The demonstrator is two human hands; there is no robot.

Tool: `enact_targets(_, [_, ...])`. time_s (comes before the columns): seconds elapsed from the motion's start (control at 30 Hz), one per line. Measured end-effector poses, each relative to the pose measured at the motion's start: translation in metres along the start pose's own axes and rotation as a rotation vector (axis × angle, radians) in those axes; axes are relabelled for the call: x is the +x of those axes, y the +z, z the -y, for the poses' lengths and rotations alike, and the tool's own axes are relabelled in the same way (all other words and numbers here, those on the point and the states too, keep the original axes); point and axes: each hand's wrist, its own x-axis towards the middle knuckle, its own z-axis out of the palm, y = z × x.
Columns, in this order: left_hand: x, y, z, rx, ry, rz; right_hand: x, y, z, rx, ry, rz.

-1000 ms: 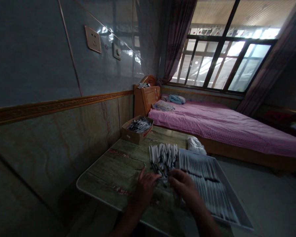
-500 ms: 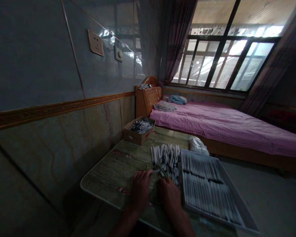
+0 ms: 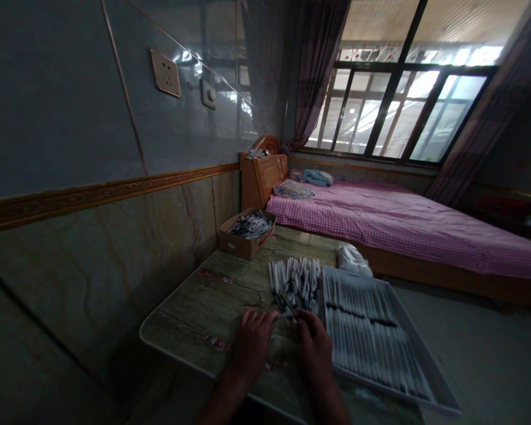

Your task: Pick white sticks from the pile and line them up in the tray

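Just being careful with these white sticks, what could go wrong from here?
The right hand works close beside the tray of lined-up sticks, so a slip could knock those rows askew. The loose pile of sticks might spread or roll. The tray's near corner also seems close to the edge of the table, so it could tip if bumped.

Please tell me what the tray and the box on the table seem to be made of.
The tray looks like smooth, pale plastic or painted metal, with a thin raised rim; the look leaves this open. The box looks like matte brown cardboard, with printed marks and folded edges.
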Motion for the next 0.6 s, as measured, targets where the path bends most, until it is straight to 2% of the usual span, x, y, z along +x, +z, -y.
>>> enact_targets(0.13, [0.0,0.0,0.001,-0.042,0.012,0.021,0.001,0.002,0.005,0.083,0.082,-0.013])
enact_targets(0.27, [0.0,0.0,0.002,-0.089,0.033,0.044,0.003,0.004,0.009,0.078,0.081,-0.036])
enact_targets(0.6, [0.001,-0.002,0.0,-0.131,0.029,0.076,0.004,0.006,0.021,0.087,0.116,0.008])
